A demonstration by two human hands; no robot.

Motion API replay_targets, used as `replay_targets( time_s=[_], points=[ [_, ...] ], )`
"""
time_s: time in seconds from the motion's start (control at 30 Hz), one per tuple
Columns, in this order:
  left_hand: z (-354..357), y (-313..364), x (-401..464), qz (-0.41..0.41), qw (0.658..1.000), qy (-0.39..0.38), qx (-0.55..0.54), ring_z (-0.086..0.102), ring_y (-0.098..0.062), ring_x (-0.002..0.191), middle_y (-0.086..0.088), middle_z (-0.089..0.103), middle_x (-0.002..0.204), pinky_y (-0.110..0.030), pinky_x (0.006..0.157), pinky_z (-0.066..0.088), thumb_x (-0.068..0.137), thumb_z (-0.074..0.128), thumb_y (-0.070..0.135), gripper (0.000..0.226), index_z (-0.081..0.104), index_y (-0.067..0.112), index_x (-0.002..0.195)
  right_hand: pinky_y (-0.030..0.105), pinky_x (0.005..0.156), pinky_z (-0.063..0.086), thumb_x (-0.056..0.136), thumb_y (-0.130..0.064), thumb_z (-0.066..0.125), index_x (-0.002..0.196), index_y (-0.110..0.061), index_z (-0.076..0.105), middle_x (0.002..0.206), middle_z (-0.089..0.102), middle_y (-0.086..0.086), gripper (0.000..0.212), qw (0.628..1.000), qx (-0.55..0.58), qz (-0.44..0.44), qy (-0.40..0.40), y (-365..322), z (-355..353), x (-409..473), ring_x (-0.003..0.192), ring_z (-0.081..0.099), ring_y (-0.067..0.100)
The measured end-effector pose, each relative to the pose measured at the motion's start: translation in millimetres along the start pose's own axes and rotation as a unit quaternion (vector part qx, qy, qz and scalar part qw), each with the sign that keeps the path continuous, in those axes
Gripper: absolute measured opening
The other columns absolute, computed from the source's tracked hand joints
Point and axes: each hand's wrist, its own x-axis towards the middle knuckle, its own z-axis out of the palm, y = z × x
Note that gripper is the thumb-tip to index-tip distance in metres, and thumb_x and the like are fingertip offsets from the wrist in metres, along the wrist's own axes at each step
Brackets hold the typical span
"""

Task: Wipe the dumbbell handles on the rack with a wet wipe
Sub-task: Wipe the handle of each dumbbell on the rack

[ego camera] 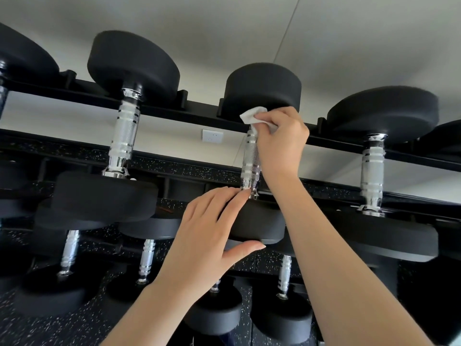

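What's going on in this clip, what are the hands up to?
A person is cleaning dumbbells on a black rack. The right hand holds a white wet wipe against the top of one chrome handle. The left hand steadies that dumbbell, fingers resting on its near black head and the thumb under it. The chrome handles to either side have no hand on them.
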Motion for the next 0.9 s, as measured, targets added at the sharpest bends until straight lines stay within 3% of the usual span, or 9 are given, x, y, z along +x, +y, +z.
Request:
replay_targets(
  time_s=[0.17,0.33,0.43,0.6,0.7,0.83,0.9],
  points=[
    [-3.3,0.1,1.3,-0.015,1.000,-0.001,-0.027,0.043,-0.016,0.122,0.003,0.052,0.129,-0.028,0.103,0.029,0.081,0.048,0.067,0.072,0.049,0.015,0.131,0.003,0.069,0.039,0.075,0.001,0.067,0.080,-0.009,0.074,0.089,0.065,0.004,0.013,0.993,-0.013,0.013,-0.115,-3.2,-23.4,-8.1,0.076,0.054,0.006],
    [-4.4,0.0,1.1,-0.019,0.999,0.002,-0.040,0.043,-0.015,0.122,0.004,0.049,0.129,-0.026,0.104,0.027,0.079,0.053,0.065,0.072,0.048,0.016,0.132,0.001,0.066,0.038,0.071,-0.002,0.075,0.075,-0.011,0.075,0.078,0.062,-0.007,0.010,0.972,-0.007,0.051,-0.228,-1.8,-48.2,-39.5,0.071,0.054,-0.011],
    [-3.6,1.0,-0.6,-0.030,0.998,0.009,-0.050,0.045,-0.014,0.116,0.003,0.046,0.129,-0.025,0.101,0.030,0.079,0.054,0.063,0.072,0.047,0.015,0.132,0.005,0.064,0.040,0.068,0.000,0.077,0.075,-0.011,0.075,0.078,0.063,-0.007,0.012,0.957,-0.011,0.065,-0.283,-1.5,-55.7,-46.8,0.069,0.055,-0.004],
    [-3.3,3.2,-2.4,-0.047,0.997,0.014,-0.063,0.044,-0.012,0.113,0.004,0.043,0.128,-0.025,0.099,0.034,0.079,0.054,0.063,0.071,0.045,0.017,0.132,0.004,0.064,0.043,0.072,-0.014,0.080,0.079,-0.020,0.076,0.079,0.067,-0.011,0.010,0.937,-0.022,0.117,-0.330,3.7,-64.6,-45.7,0.075,0.060,0.002],
    [-5.3,3.1,-1.9,-0.052,0.997,0.007,-0.061,0.044,-0.013,0.112,0.005,0.043,0.127,-0.030,0.096,0.038,0.078,0.054,0.064,0.070,0.046,0.019,0.131,0.012,0.074,0.048,0.074,-0.017,0.078,0.076,-0.023,0.072,0.087,0.071,-0.004,0.009,0.932,-0.030,0.136,-0.336,9.1,-70.5,-45.1,0.084,0.065,0.007],
    [-6.6,2.0,-0.9,-0.050,0.997,-0.002,-0.052,0.043,-0.012,0.111,0.006,0.042,0.126,-0.024,0.097,0.032,0.077,0.053,0.065,0.070,0.047,0.019,0.129,0.021,0.082,0.051,0.080,-0.013,0.072,0.076,-0.021,0.069,0.087,0.072,0.000,0.010,0.927,-0.058,0.126,-0.348,14.8,-73.5,-44.4,0.086,0.066,0.010],
    [-5.9,1.9,0.1,-0.050,0.997,0.000,-0.053,0.042,-0.013,0.110,0.006,0.042,0.125,-0.020,0.097,0.028,0.076,0.054,0.065,0.070,0.048,0.019,0.128,0.018,0.078,0.052,0.079,-0.014,0.073,0.072,-0.021,0.068,0.080,0.072,-0.002,0.011,0.926,-0.044,0.141,-0.347,16.9,-71.6,-44.3,0.081,0.067,0.006]
  ],
)
